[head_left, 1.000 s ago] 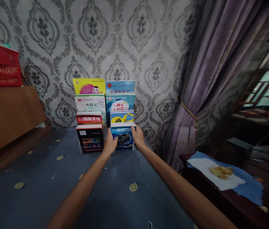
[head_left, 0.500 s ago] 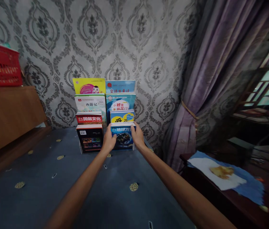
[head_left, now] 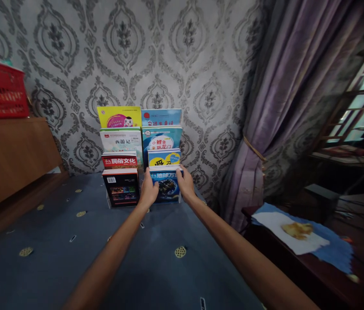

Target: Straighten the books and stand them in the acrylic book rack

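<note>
Two columns of books stand in stepped rows against the wall. At the front of the right column is a blue book with a globe on its cover [head_left: 167, 189]. My left hand [head_left: 149, 189] grips its left edge, and my right hand [head_left: 186, 183] grips its right edge, thumbs on the cover and fingers hidden behind. Behind it rise a yellow-and-blue book [head_left: 164, 157], a teal book [head_left: 162, 135] and a light blue book [head_left: 161, 116]. In the left column stand a black book [head_left: 122, 189], a red book [head_left: 119, 161], a white-green book [head_left: 120, 140] and a yellow book [head_left: 119, 116].
The books stand on a dark blue patterned cloth [head_left: 81, 258]. To the left, a red basket [head_left: 1, 88] sits on a wooden cabinet [head_left: 10, 157]. A purple curtain [head_left: 275, 94] hangs at right, beside a dark stand [head_left: 285, 262] bearing a cloth, white paper and a yellowish item.
The view has shifted very slightly. Both hands keep their hold on the blue book's edges, and the books stay where they were.
</note>
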{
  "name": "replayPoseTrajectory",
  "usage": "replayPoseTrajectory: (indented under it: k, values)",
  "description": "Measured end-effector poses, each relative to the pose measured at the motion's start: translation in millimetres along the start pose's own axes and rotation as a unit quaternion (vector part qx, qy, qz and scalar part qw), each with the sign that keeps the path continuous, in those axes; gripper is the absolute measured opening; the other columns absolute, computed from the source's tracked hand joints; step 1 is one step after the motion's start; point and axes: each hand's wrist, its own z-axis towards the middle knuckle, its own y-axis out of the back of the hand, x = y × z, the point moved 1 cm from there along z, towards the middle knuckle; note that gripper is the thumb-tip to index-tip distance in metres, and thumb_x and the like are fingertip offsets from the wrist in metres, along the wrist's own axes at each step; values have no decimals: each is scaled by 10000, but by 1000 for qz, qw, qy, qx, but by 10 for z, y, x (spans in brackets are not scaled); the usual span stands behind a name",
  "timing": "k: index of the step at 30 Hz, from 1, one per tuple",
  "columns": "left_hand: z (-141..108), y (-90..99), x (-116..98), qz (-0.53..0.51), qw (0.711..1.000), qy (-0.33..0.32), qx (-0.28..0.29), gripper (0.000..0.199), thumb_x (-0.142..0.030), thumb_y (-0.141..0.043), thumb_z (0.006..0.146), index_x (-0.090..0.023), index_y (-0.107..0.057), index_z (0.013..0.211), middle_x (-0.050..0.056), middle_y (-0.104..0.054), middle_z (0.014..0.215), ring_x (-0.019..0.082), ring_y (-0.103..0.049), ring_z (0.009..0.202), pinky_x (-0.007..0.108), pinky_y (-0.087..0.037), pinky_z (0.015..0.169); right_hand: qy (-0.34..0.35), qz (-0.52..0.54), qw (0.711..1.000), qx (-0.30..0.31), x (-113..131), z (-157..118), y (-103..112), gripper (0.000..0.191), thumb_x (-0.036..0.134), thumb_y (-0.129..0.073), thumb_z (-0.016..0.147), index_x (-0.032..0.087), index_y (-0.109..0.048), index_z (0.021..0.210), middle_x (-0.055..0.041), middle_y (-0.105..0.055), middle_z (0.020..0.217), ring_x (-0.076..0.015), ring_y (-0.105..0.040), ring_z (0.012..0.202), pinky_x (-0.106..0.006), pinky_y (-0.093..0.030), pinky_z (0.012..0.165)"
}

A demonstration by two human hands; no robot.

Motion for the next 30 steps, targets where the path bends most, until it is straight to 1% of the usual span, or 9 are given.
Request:
replayPoseTrajectory:
  k: [6, 10, 12, 15, 19, 21, 24, 27, 30]
  values:
    - [13, 8, 30, -10, 1000, -16, 12, 850, -118, -570, 790, -176, -236, 1570, 122, -371, 1606, 295, -331, 1490, 454, -257, 1239, 6, 8, 1000, 5, -22, 11, 7, 584, 546, -457, 905, 158, -655, 1296, -153, -667, 1333, -320, -602, 1232, -476, -445, 1067]
    - [-22, 20, 23, -1, 1000, 0, 10, 855, -140, -580, 805, -117, -200, 1571, 182, -354, 1604, 317, -361, 1474, 465, -271, 1231, -1, 5, 1000, 6, 4, 1, 33, 584, 539, -448, 896, 153, -665, 1278, -158, -660, 1342, -329, -588, 1252, -490, -436, 1074]
    - [-79, 31, 29, 1, 1000, -3, 8, 859, -147, -572, 816, -91, -169, 1572, 212, -336, 1606, 322, -364, 1472, 479, -286, 1223, -4, 6, 1000, 9, 29, -14, 60, 607, 551, -445, 895, 136, -659, 1284, -171, -642, 1364, -335, -572, 1275, -489, -424, 1086]
    - [-249, 88, 88, 1, 999, -41, 17, 796, -169, -543, 842, -113, -209, 1563, 190, -352, 1603, 292, -353, 1482, 485, -276, 1230, 1, 11, 1000, 9, 50, -72, 120, 620, 574, -432, 907, 138, -653, 1289, -175, -657, 1340, -337, -583, 1256, -479, -442, 1067]
    - [-637, 267, 309, 33, 993, -96, 62, 590, -210, -492, 887, -177, -414, 1471, 138, -446, 1553, 247, -389, 1463, 473, -275, 1238, 26, 4, 1000, 2, -35, -247, 224, 576, 557, -419, 913, 145, -679, 1219, -171, -705, 1249, -331, -633, 1166, -484, -483, 1016]
    - [-851, 394, 472, 65, 989, -102, 84, 502, -198, -463, 897, -209, -500, 1397, 120, -511, 1499, 242, -453, 1418, 477, -327, 1213, 31, 1, 1000, 3, -141, -379, 280, 545, 539, -430, 900, 148, -686, 1181, -169, -721, 1206, -324, -655, 1122, -490, -496, 998]
    - [-1115, 601, 722, 103, 986, -90, 100, 413, -199, -449, 896, -237, -584, 1285, 112, -590, 1402, 256, -542, 1329, 490, -419, 1145, 9, -2, 1000, 13, -354, -601, 369, 512, 520, -460, 868, 161, -680, 1157, -168, -730, 1166, -323, -677, 1078, -502, -524, 956]
    - [-1256, 777, 894, 120, 986, -67, 94, 365, -214, -440, 897, -242, -617, 1214, 105, -653, 1275, 266, -596, 1243, 491, -463, 1097, -2, -23, 1000, 16, -543, -817, 459, 504, 494, -485, 813, 150, -681, 1126, -193, -720, 1168, -345, -681, 1063, -532, -538, 926]
    - [-1266, 871, 927, 123, 988, -51, 82, 343, -218, -429, 894, -235, -628, 1173, 106, -678, 1174, 269, -637, 1150, 481, -503, 1037, -7, -37, 999, 26, -599, -1004, 508, 457, 481, -473, 813, 169, -697, 1061, -184, -734, 1113, -349, -694, 1016, -541, -551, 897]
